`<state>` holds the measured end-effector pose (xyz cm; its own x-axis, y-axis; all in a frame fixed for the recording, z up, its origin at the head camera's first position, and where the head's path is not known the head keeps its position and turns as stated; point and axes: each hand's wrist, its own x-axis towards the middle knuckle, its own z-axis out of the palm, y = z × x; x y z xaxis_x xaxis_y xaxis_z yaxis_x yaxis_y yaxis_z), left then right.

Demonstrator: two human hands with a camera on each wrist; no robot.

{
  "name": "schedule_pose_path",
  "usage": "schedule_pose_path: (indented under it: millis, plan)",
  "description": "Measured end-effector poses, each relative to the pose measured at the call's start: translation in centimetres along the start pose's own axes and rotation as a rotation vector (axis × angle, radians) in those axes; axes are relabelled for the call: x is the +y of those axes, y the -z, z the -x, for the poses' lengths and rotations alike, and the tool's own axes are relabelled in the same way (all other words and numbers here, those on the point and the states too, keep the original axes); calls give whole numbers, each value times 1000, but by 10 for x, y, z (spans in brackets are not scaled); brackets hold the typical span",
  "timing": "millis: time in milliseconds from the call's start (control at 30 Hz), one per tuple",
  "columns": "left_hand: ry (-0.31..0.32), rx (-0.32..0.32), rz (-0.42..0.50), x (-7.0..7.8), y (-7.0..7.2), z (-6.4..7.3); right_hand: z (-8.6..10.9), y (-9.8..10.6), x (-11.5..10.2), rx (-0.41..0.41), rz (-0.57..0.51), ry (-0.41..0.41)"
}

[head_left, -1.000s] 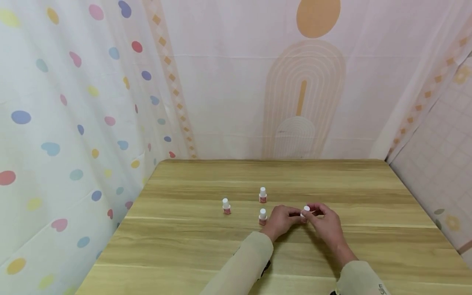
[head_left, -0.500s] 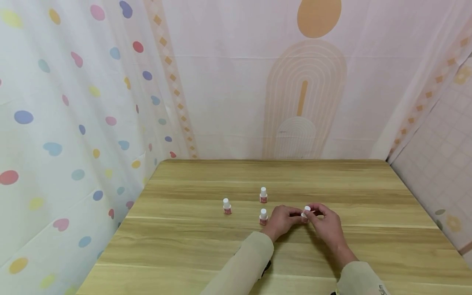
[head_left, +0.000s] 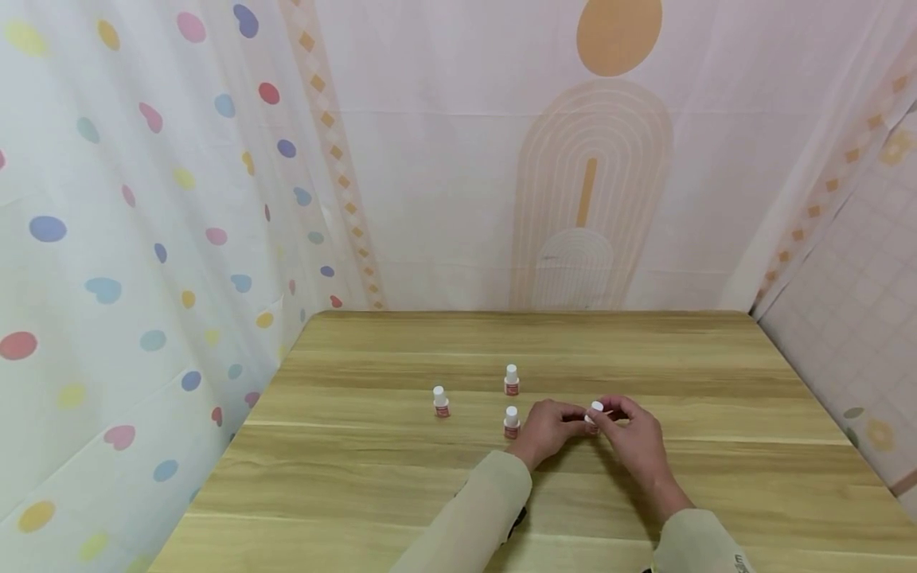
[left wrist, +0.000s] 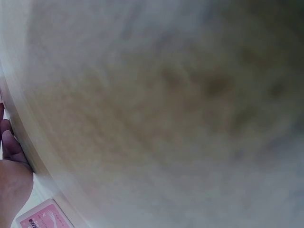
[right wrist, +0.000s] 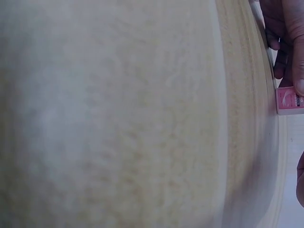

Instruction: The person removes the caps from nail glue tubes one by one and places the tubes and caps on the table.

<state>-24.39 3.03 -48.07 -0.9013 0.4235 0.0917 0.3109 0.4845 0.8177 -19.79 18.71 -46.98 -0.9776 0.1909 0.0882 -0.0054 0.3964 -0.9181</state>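
Observation:
Four fingers' breadth apart from the others, a small white bottle point(head_left: 591, 424) with a pink label stands between the hands at the right of the table's middle. My left hand point(head_left: 550, 426) pinches its lower body from the left. At the white cap point(head_left: 597, 407), my right hand point(head_left: 634, 434) pinches with thumb and fingers. In the right wrist view the bottle's pink label point(right wrist: 288, 99) shows at the right edge, with a thumb against it. A matching bottle point(head_left: 512, 423) stands upright close to my left wrist; its label point(left wrist: 45, 217) shows in the left wrist view.
Two more such bottles stand upright on the wooden table point(head_left: 344, 477): one at the left point(head_left: 441, 403) and one farther back point(head_left: 512, 380). A patterned curtain point(head_left: 444, 175) hangs behind the table's far edge, and a dotted curtain point(head_left: 143, 239) at the left.

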Motion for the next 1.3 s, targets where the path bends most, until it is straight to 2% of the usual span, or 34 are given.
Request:
schedule_pose_path:
  millis: [400, 600, 700, 1100, 1300]
  plan:
    - [12, 5, -17, 1, 0, -1, -1, 0, 1, -14, 14, 17]
    - [-2, 8, -18, 1, 1, 2, -2, -1, 2, 9, 0, 2]
    - [11, 5, -6, 2, 0, 1, -1, -1, 1, 25, -4, -3]
    - [13, 3, -18, 1, -1, 0, 2, 0, -1, 11, 12, 48]
    - [2, 8, -13, 1, 0, 1, 1, -1, 0, 14, -9, 12]
